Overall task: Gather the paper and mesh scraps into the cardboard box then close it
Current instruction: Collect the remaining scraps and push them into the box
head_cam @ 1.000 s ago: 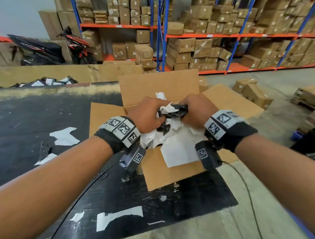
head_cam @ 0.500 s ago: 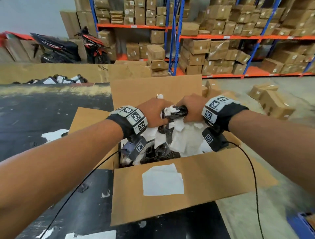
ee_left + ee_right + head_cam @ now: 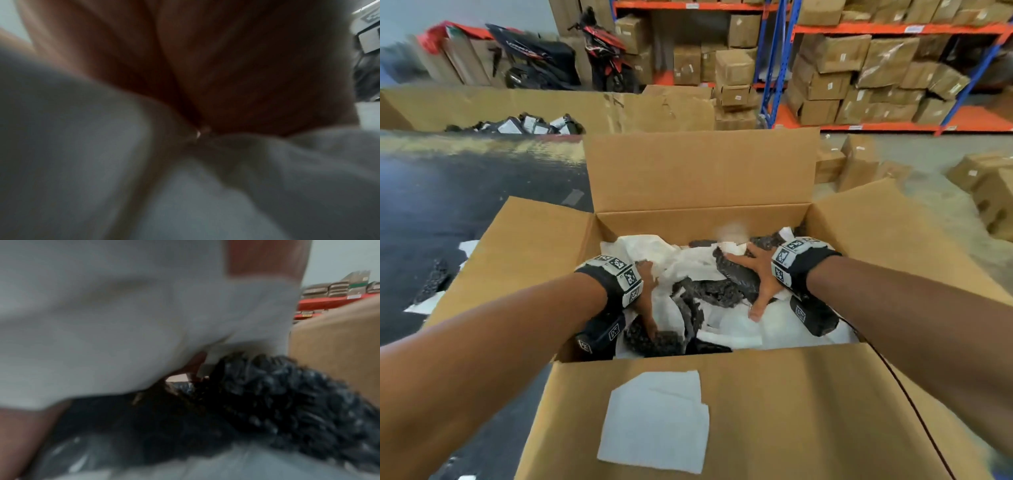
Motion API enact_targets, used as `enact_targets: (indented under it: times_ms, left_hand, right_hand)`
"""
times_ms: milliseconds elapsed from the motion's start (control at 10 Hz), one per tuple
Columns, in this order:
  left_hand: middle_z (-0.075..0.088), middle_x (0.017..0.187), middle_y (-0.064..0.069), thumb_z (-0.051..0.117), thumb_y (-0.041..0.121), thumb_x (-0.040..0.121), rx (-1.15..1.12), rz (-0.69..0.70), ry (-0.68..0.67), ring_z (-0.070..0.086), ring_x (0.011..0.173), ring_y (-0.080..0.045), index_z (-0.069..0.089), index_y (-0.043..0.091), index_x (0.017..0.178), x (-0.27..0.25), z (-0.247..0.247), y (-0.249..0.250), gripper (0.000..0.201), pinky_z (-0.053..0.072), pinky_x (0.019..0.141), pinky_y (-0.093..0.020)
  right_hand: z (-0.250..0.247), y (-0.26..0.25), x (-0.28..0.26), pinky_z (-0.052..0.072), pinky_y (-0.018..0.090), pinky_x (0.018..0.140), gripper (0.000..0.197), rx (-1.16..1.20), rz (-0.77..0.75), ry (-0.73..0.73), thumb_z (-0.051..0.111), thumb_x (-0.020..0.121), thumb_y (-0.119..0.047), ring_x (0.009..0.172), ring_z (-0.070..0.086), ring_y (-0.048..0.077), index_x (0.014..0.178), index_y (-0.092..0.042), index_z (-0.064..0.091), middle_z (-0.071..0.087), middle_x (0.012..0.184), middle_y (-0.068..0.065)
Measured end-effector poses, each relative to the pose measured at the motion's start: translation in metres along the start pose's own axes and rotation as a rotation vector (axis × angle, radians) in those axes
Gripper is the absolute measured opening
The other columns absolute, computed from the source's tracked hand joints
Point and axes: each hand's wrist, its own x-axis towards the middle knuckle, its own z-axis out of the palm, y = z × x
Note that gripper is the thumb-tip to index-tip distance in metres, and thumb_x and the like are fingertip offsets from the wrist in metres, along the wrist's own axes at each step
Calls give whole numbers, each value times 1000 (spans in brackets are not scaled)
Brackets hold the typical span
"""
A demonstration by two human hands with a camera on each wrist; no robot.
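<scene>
The open cardboard box (image 3: 702, 219) stands on the black table with all flaps spread out. White paper (image 3: 688, 260) and black mesh scraps (image 3: 722, 291) fill it. My left hand (image 3: 649, 294) lies inside at the left, fingers spread, pressing on paper and mesh. At the right, my right hand (image 3: 755, 274) presses flat on a black mesh piece with its fingers splayed. The left wrist view is blurred and shows my palm (image 3: 226, 65) against white paper (image 3: 82, 146). In the right wrist view, white paper (image 3: 123, 313) and mesh (image 3: 287, 394) lie by the box wall (image 3: 333, 345).
One white paper scrap (image 3: 654, 421) lies on the box's near flap. More paper and mesh scraps (image 3: 431, 294) lie on the black table left of the box. Cartons (image 3: 989, 192) sit on the floor at right; shelving with boxes (image 3: 859, 68) and motorbikes (image 3: 571, 54) stand behind.
Both hands had clutched a bundle of paper and mesh over the box. They have let it go, moved apart and now press flat on the scraps inside.
</scene>
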Motion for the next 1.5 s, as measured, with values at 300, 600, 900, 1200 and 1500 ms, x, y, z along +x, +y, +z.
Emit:
enact_targets:
  times_ms: [300,600,900,1200,1500]
  left_hand:
    - [62,134,-5,73,48,83,-19,-28,6,59,122,-22,64,24,130,24,6,-9,53,46,97,-28]
    - [56,134,-8,79,59,74,19,33,279,51,126,-27,54,11,135,-41,-33,-19,81,41,102,-34]
    - [64,121,13,62,82,72,-215,334,487,63,105,-8,54,40,131,-149,-63,-17,73,54,91,-35]
    - [35,155,25,71,81,66,-131,645,252,46,132,2,10,57,152,-189,29,15,108,37,113,-30]
    - [66,101,21,70,28,94,-355,662,561,61,86,7,69,38,120,-148,13,-12,28,53,77,-17]
  right_hand:
    - [41,-28,37,19,54,119,97,238,14,45,71,92,-16,148,11,50,160,-19,2,1,162,28]
    - [27,-38,25,24,61,116,127,197,-81,233,81,71,-36,146,9,55,151,-52,-17,-7,166,13]
    - [23,-15,13,31,70,108,139,46,-203,345,83,62,-61,146,8,54,137,-61,-34,-28,163,2]
    - [28,-21,23,37,70,103,133,-32,-248,281,79,66,-52,147,9,54,136,-63,-33,-30,162,1]
    - [34,-19,29,38,66,105,137,-26,-278,285,84,65,-45,148,12,50,135,-65,-32,-31,162,-1]
